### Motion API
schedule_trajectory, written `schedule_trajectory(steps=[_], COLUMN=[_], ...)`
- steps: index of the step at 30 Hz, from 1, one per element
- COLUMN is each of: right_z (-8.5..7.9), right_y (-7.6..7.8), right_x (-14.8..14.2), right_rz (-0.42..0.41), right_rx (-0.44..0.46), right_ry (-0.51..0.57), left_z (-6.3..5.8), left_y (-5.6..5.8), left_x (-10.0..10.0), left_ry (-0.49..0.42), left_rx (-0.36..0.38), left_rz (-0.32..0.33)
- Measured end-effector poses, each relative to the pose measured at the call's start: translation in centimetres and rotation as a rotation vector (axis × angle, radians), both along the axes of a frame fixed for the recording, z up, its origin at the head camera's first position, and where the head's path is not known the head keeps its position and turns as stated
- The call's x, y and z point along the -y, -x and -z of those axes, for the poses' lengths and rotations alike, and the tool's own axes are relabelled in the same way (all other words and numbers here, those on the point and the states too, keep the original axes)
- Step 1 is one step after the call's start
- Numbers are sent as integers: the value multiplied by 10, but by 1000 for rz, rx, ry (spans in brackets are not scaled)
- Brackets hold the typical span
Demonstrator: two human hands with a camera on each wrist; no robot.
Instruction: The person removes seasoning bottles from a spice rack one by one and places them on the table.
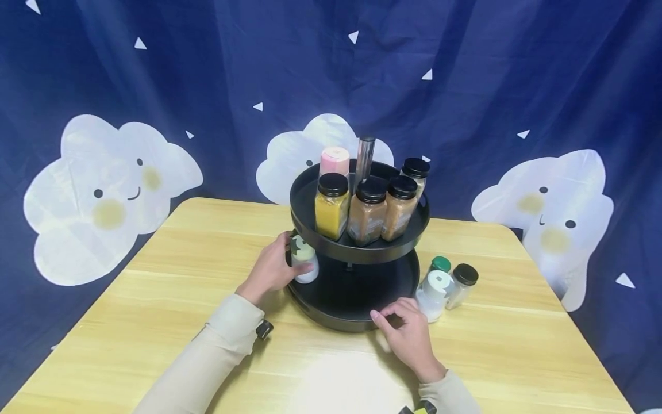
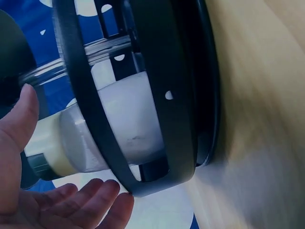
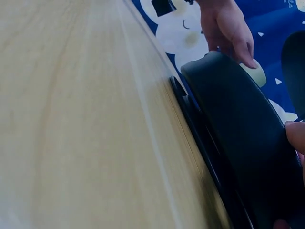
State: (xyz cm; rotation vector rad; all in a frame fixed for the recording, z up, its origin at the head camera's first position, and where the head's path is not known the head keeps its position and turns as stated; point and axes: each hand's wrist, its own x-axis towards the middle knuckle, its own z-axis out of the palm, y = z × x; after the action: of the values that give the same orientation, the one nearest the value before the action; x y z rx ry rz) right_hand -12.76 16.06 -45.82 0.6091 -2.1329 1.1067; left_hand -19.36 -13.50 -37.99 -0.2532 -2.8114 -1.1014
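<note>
A white jar with a pale yellow-green lid [image 1: 305, 271] stands on the left of the lower tier of a black two-tier tray [image 1: 357, 325]. My left hand [image 1: 271, 267] is around this jar, its thumb near the lid and its fingers spread. In the left wrist view, a gap shows between the fingers [image 2: 95, 202] and the jar, with fingertips close to the tier's rim. At the front right of that rim is my right hand [image 1: 408, 336], gripping the edge with bent fingers. Its thumb [image 3: 296, 136] overlaps the rim in the right wrist view.
On the upper tier stand a yellow spice jar [image 1: 331, 213], two brown spice jars [image 1: 366, 218], a pink-lidded container [image 1: 335, 161] and another black-lidded jar [image 1: 415, 172]. Right of the tray, on the wooden table [image 1: 517, 345], are a white-lidded jar [image 1: 434, 296], a green-lidded one [image 1: 441, 264] and a black-lidded one [image 1: 462, 284].
</note>
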Motion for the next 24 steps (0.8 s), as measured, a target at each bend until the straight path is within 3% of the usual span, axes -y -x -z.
schedule_trajectory(steps=[7,17,24], right_z=[0,0,1], right_y=[0,-1,0], right_x=[0,1,1], right_rz=[-8,-5,-7], right_rx=[1,-13,-20], right_ry=[8,15,17], left_z=[4,9,10], left_y=[10,14,18], left_x=[-4,-6,-4], left_ry=[8,38,47], left_rx=[-7,-116,-129], left_rz=[-10,-40,-52])
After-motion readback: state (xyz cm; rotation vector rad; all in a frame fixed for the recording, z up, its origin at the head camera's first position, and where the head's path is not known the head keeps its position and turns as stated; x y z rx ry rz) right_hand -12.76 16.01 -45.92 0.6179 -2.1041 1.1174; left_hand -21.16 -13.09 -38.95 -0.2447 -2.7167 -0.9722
